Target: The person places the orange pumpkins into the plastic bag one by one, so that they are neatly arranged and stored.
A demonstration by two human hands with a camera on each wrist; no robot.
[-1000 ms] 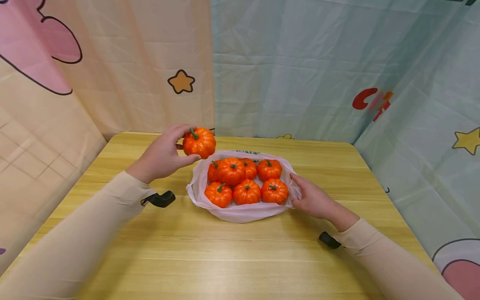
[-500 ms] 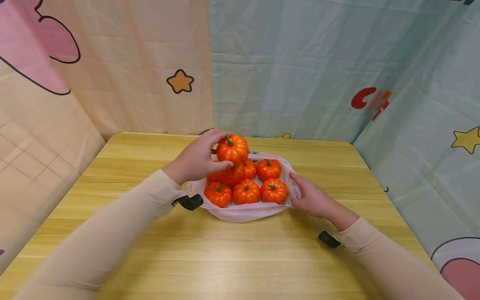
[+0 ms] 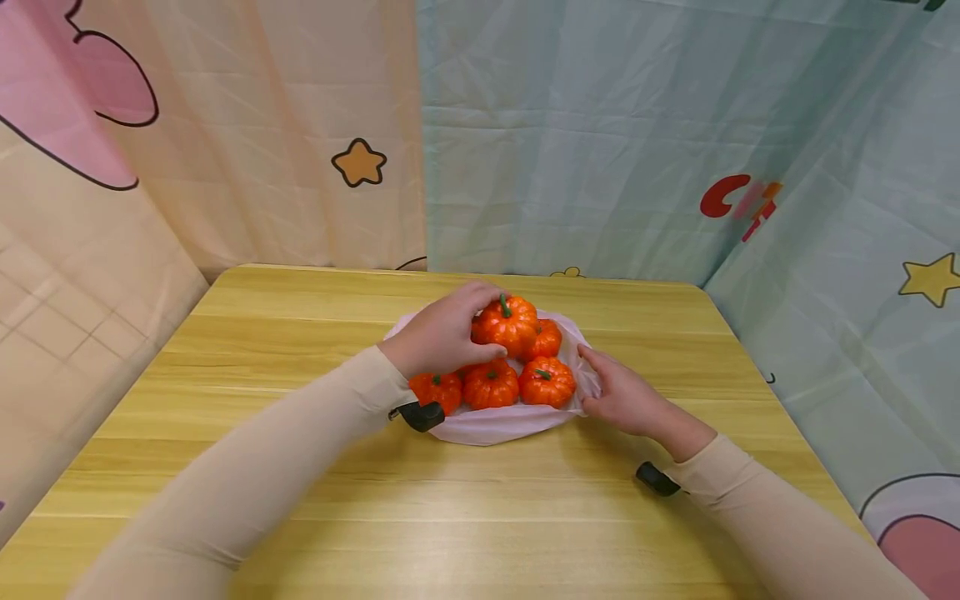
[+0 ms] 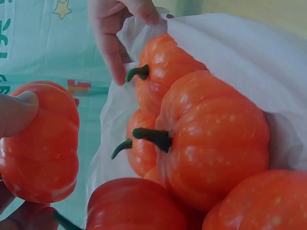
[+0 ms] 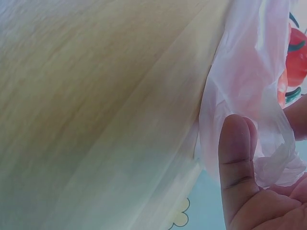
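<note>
My left hand (image 3: 446, 333) grips a small orange pumpkin (image 3: 510, 327) with a green stem, thumb on the near side and fingers over the top. It is above a white plastic bag (image 3: 487, 428), spread open on the table and holding several similar pumpkins (image 3: 491, 385). In the left wrist view the held pumpkin (image 4: 41, 148) is apart from the large pumpkin (image 4: 216, 139) in the bag. At the bag's right edge, my right hand (image 3: 630, 396) pinches the plastic; in the right wrist view its thumb (image 5: 236, 158) lies along the bag's side. The left forearm hides the bag's left part.
The bag rests on a light wooden table (image 3: 480, 517). Printed curtains (image 3: 615, 150) hang behind the table and along both sides. Black devices (image 3: 656, 479) are strapped at both wrists.
The left hand has carried its pumpkin from the bag's left side rightward and lower, over the middle of the bag. The right hand stays at the bag's right edge.
</note>
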